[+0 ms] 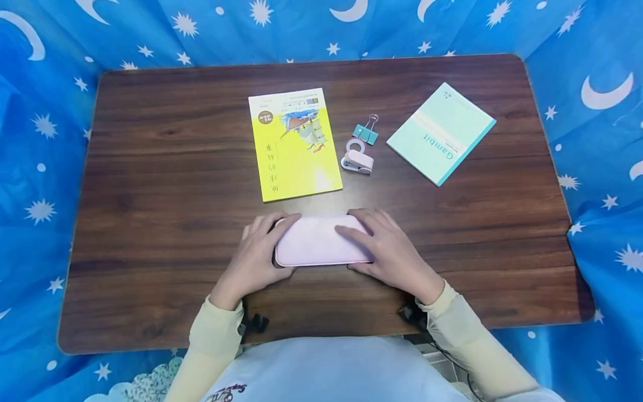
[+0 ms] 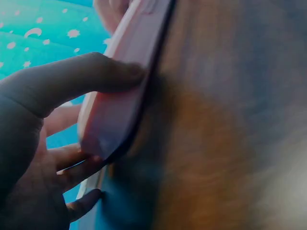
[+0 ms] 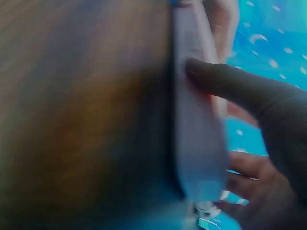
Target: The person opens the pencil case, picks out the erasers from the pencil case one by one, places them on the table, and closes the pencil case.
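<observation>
A pale pink oblong case with rounded corners (image 1: 316,241) lies near the front of the table, its long side running left to right. My left hand (image 1: 256,254) grips its left end, thumb along the near side and fingers around the end and far edge. On the right end, my right hand (image 1: 389,251) has a matching grip, one finger lying across the top. From the left wrist, the thumb (image 2: 105,72) presses the case's side wall (image 2: 115,108). The right wrist view shows the other thumb (image 3: 220,79) against the same wall.
Beyond the case, a yellow book (image 1: 296,151) lies on the dark wooden table (image 1: 166,195). To its right are a teal binder clip (image 1: 365,134), a small ring-shaped roll (image 1: 355,146) and a white-pink stapler (image 1: 358,161). A mint notebook (image 1: 442,134) lies farther right.
</observation>
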